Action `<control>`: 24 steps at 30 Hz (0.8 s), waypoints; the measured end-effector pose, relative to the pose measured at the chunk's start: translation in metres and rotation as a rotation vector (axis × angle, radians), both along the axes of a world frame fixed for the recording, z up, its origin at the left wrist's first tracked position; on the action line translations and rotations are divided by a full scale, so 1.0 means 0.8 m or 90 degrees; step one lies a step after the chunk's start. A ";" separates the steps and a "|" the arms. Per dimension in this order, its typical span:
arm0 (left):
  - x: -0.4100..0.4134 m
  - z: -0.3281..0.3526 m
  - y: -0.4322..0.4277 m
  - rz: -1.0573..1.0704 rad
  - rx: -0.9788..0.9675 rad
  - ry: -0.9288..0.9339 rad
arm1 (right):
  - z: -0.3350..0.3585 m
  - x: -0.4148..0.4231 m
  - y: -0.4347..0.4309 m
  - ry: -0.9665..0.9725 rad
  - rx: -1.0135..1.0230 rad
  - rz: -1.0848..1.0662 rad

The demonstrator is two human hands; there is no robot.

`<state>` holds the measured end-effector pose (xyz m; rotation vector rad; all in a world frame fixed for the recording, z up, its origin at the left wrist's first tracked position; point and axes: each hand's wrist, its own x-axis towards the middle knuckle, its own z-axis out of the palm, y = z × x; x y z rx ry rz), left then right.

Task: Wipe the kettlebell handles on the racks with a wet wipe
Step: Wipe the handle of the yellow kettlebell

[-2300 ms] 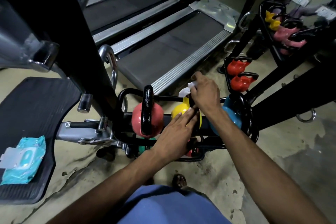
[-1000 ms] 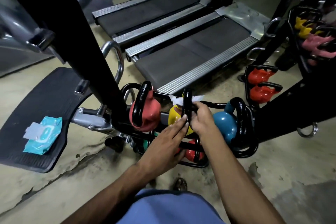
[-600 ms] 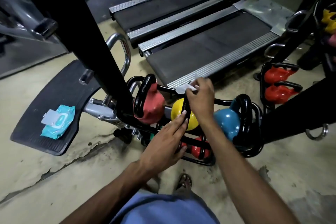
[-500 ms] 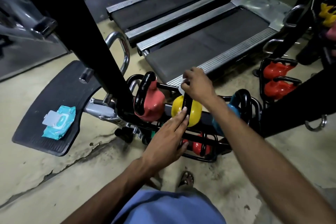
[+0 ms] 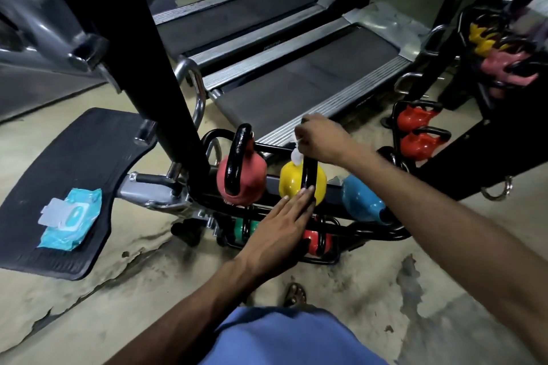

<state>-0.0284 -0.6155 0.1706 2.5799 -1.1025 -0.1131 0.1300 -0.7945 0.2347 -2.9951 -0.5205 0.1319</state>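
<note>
right hand point(image 5: 323, 139) pinches crumpled white wet wipe point(image 5: 296, 154) against black handle point(image 5: 308, 175) of round yellow kettlebell point(image 5: 292, 184); left hand point(image 5: 281, 228), fingers straight, steadies it.

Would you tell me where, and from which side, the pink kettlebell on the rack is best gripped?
Grip the pink kettlebell by the top of its black handle, probably coming from above. The loop stands upright, clear above the rack bar, while the round body sits low between bars. A black post stands close on its left and the yellow kettlebell on its right.
</note>
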 end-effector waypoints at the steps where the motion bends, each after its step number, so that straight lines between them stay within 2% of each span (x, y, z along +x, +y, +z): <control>1: 0.001 0.002 0.001 -0.004 -0.001 0.000 | -0.012 -0.016 -0.004 -0.048 0.108 -0.067; 4: 0.002 0.006 0.002 -0.015 -0.008 -0.002 | -0.039 -0.079 0.005 -0.195 0.420 -0.329; 5: 0.003 0.006 0.004 -0.020 -0.011 -0.001 | -0.047 -0.098 0.015 -0.192 0.513 -0.430; 7: 0.005 0.005 0.007 -0.029 -0.012 -0.004 | -0.062 -0.118 0.033 -0.088 0.747 -0.610; 10: 0.009 0.008 0.011 -0.052 -0.002 0.004 | -0.070 -0.095 0.034 0.175 1.069 -0.791; 13: 0.012 0.012 0.016 -0.081 0.007 0.000 | -0.054 -0.054 0.019 0.308 1.252 -0.802; 15: 0.012 0.012 0.020 -0.091 0.011 -0.008 | -0.040 -0.046 0.022 0.303 1.313 -0.825; 17: 0.012 0.006 0.023 -0.097 0.013 -0.012 | -0.037 -0.056 0.035 0.240 1.280 -0.822; 18: 0.012 0.003 0.024 -0.097 0.010 -0.016 | -0.042 -0.069 0.044 0.168 1.202 -0.823; 20: 0.013 -0.002 0.026 -0.092 0.006 -0.020 | -0.051 -0.095 0.058 -0.031 0.935 -0.794; 22: 0.014 -0.006 0.026 -0.092 0.006 -0.019 | -0.054 -0.107 0.063 -0.197 0.674 -0.654; 24: 0.015 -0.007 0.027 -0.093 0.008 -0.028 | -0.055 -0.093 0.053 -0.264 0.497 -0.481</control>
